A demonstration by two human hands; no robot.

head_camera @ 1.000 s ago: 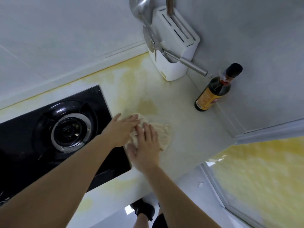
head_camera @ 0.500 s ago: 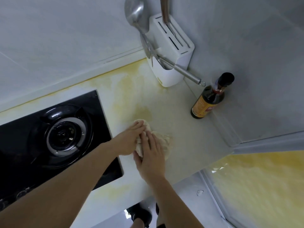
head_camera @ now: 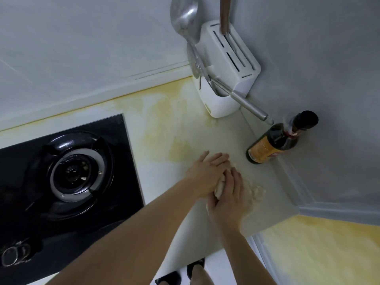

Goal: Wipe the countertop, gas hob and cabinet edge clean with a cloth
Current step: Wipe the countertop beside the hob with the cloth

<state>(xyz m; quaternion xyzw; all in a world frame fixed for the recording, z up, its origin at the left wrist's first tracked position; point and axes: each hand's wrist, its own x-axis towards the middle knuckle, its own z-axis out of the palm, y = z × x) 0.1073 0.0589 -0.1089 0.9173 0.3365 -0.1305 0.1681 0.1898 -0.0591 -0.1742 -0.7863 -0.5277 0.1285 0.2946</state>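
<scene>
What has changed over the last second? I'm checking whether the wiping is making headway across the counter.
Both hands and the cloth have slid right across the countertop, away from the gas hob and closer to the sauce bottle. The left hand and right hand lie flat on it as before. Bottle, knife block and hob have not moved.

Your left hand [head_camera: 207, 171] and right hand [head_camera: 228, 199] press flat, side by side, on the pale cloth [head_camera: 254, 193] lying on the yellow-stained countertop [head_camera: 164, 124], your left fingers overlapping the right ones. The black gas hob [head_camera: 67, 173] sits to your left, its burner ring well apart from the cloth. In the corner a white utensil holder [head_camera: 224, 79] carries a ladle [head_camera: 185, 15], and a dark sauce bottle [head_camera: 275, 140] stands near your fingertips against the wall.
</scene>
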